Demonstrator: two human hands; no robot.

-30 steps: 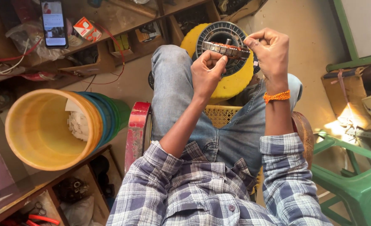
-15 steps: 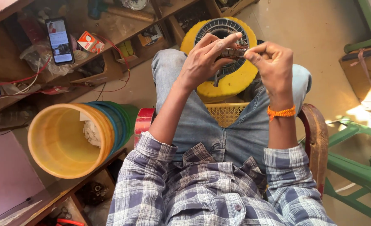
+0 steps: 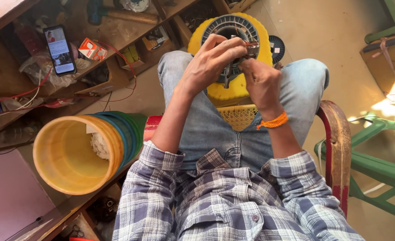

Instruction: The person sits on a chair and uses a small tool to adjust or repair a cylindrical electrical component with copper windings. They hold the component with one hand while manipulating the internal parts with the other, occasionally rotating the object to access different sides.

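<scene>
I sit with both hands raised over my knees. My left hand (image 3: 208, 62) and my right hand (image 3: 260, 82), with an orange thread band on its wrist, are pressed close together. Their fingers pinch a small grey metal piece (image 3: 227, 76) with a bit of copper wire (image 3: 252, 44) at its top. Just beyond the hands lies a round grey motor winding core (image 3: 233, 24) on a yellow round stand (image 3: 224, 93). The fingers hide most of the piece.
A nested stack of plastic buckets (image 3: 68, 156) lies on its side at my left. Wooden shelves hold a lit phone (image 3: 60, 50), a small red-and-white box (image 3: 92, 48) and cables. The red chair arm (image 3: 335, 143) and green plastic furniture (image 3: 376, 156) are at my right.
The hands, which held a thin strip stretched between them, have come together and dropped closer to the winding core. The view has shifted slightly.
</scene>
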